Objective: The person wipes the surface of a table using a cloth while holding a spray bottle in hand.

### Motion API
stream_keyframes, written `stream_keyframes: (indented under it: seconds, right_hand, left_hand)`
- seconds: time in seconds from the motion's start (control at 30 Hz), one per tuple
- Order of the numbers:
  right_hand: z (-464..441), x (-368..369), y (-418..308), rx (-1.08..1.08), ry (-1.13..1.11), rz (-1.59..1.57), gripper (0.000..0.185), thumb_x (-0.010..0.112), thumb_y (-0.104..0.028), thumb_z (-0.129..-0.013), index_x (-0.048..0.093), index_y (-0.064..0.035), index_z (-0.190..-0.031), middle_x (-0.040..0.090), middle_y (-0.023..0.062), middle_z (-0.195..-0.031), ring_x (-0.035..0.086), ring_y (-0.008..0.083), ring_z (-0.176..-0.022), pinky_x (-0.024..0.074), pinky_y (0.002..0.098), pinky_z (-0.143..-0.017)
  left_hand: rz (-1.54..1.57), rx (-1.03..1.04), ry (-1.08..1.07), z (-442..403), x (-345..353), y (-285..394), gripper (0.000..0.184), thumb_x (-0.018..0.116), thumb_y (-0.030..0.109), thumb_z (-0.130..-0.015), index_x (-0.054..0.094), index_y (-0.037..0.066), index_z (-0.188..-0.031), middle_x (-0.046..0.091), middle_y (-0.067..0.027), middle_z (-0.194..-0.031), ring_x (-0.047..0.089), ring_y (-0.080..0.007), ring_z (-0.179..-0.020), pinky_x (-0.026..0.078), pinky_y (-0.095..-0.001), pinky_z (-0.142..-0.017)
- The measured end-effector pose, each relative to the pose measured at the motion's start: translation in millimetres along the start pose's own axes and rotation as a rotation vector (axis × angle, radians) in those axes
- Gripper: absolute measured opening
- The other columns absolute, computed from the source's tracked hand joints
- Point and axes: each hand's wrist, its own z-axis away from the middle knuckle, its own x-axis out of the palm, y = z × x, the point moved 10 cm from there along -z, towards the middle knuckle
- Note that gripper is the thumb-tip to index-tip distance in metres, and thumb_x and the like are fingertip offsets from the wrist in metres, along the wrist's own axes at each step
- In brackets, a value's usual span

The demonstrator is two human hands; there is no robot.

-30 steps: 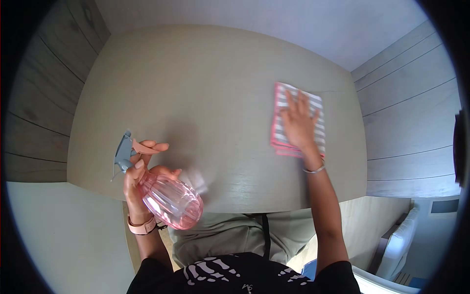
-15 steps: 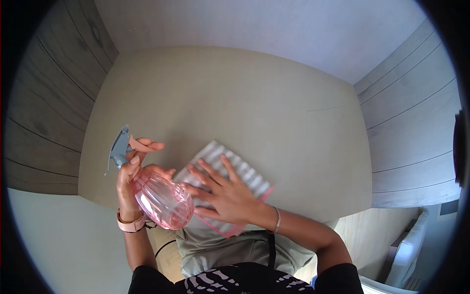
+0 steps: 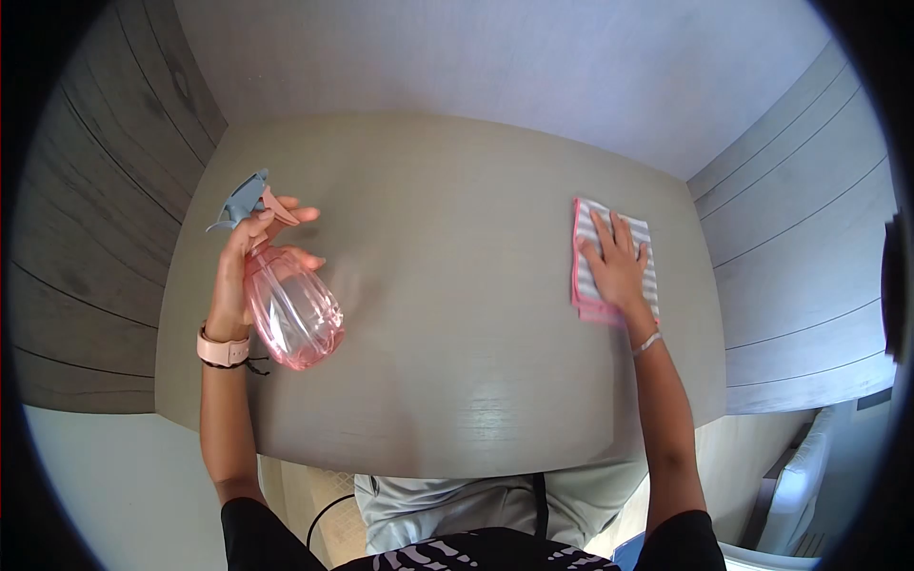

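My left hand (image 3: 238,257) is wrapped round the neck of a clear pink spray bottle (image 3: 295,319), with a grey-blue head and a pink trigger. The bottle tilts, its base toward the lower right, over the left part of the table. On the right side, a folded cloth (image 3: 586,295) with grey and white stripes and a pink edge lies on the tabletop. Spread flat on top of it is my right hand (image 3: 617,266), fingers apart. The cloth's underside is hidden.
The beige table (image 3: 447,247) meets a pale wall (image 3: 457,57) at the back. Grey wood-look panels flank it, one at the left (image 3: 95,209) and one at the right (image 3: 800,257). My lap is under the near edge. A white cushioned piece (image 3: 800,485) stands at the lower right.
My right hand and the cloth have moved from the near middle of the table to its right side. My left hand has shifted up and slightly left with the spray bottle.
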Motion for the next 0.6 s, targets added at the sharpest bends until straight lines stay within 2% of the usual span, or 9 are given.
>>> stream_keyframes:
  seconds: [0.03, 0.1, 0.17, 0.23, 0.37, 0.43, 0.57, 0.6]
  right_hand:
    - [-15, 5, -4, -0.016, -0.012, 0.003, 0.064, 0.045, -0.056, -0.096, 0.035, -0.0297, -0.154, 0.023, 0.0097, -0.163, 0.016, 0.0287, -0.152, 0.0037, 0.0585, -0.118]
    - [-26, 21, -7, 0.125, -0.014, 0.028, 0.067, 0.041, -0.06, -0.095, 0.033, -0.0298, -0.154, 0.022, 0.0094, -0.163, 0.015, 0.0282, -0.152, 0.0039, 0.0607, -0.118]
    - [-43, 27, -36, 0.112, -0.021, 0.027, 0.068, 0.038, -0.061, -0.095, 0.03, -0.0294, -0.155, 0.018, 0.0103, -0.164, 0.014, 0.029, -0.152, 0.0036, 0.0628, -0.117]
    - [-50, 29, -83, -0.009, 0.017, 0.022, 0.067, 0.037, -0.06, -0.096, 0.031, -0.028, -0.155, 0.02, 0.0119, -0.163, 0.014, 0.0307, -0.151, 0.0045, 0.0635, -0.117]
    - [-32, 31, -193, -0.297, 0.044, -0.024, 0.065, 0.035, -0.059, -0.098, 0.034, -0.0247, -0.154, 0.026, 0.0128, -0.159, 0.017, 0.0328, -0.15, 0.0076, 0.0651, -0.117]
    - [-14, 35, -249, -0.455, 0.021, -0.071, 0.064, 0.035, -0.058, -0.099, 0.034, -0.0248, -0.154, 0.028, 0.0119, -0.159, 0.018, 0.0332, -0.15, 0.0076, 0.0651, -0.117]
    - [17, 45, -345, -0.761, 0.015, -0.128, 0.06, 0.036, -0.055, -0.1, 0.038, -0.0252, -0.152, 0.032, 0.0096, -0.157, 0.018, 0.0336, -0.15, 0.0082, 0.0641, -0.117]
    - [14, 41, -354, -0.755, 0.03, -0.123, 0.06, 0.036, -0.055, -0.1, 0.038, -0.0252, -0.152, 0.032, 0.0096, -0.157, 0.018, 0.0336, -0.15, 0.0082, 0.0641, -0.117]
  left_hand:
    - [0.033, -0.002, 0.005, 4, 0, -3, 0.049, 0.05, 0.036, -0.095, 0.049, 0.0, -0.129, 0.061, -0.0182, -0.124, 0.071, -0.0286, -0.073, 0.06, -0.0399, -0.069]
    - [0.03, -0.033, -0.018, 2, 2, -3, 0.049, 0.05, 0.036, -0.095, 0.049, 0.001, -0.129, 0.061, -0.0181, -0.124, 0.071, -0.0293, -0.073, 0.06, -0.0397, -0.068]
    - [0.05, -0.038, -0.011, 5, 6, -4, 0.05, 0.05, 0.036, -0.094, 0.049, 0.001, -0.129, 0.061, -0.018, -0.123, 0.071, -0.0299, -0.073, 0.06, -0.0394, -0.067]
    - [0.013, -0.019, -0.006, 6, 10, 1, 0.05, 0.048, 0.033, -0.096, 0.048, -0.003, -0.13, 0.06, -0.0227, -0.126, 0.071, -0.0263, -0.07, 0.061, -0.0449, -0.08]
    - [0.01, 0.026, -0.011, 8, 13, 9, 0.05, 0.048, 0.033, -0.096, 0.048, -0.003, -0.131, 0.06, -0.0229, -0.125, 0.071, -0.0266, -0.07, 0.061, -0.0452, -0.078]
    - [0.017, 0.033, 0.006, 10, 11, 8, 0.05, 0.049, 0.036, -0.094, 0.049, 0.0, -0.129, 0.062, -0.0192, -0.124, 0.071, -0.0277, -0.072, 0.06, -0.0406, -0.073]
    - [0.044, 0.054, 0.022, 13, 6, 5, 0.051, 0.048, 0.036, -0.094, 0.048, -0.001, -0.13, 0.061, -0.0199, -0.124, 0.07, -0.0263, -0.071, 0.06, -0.0428, -0.077]
    - [0.063, 0.054, 0.017, 12, 6, 3, 0.051, 0.048, 0.036, -0.094, 0.048, -0.001, -0.13, 0.061, -0.0201, -0.124, 0.069, -0.0258, -0.07, 0.059, -0.0437, -0.079]
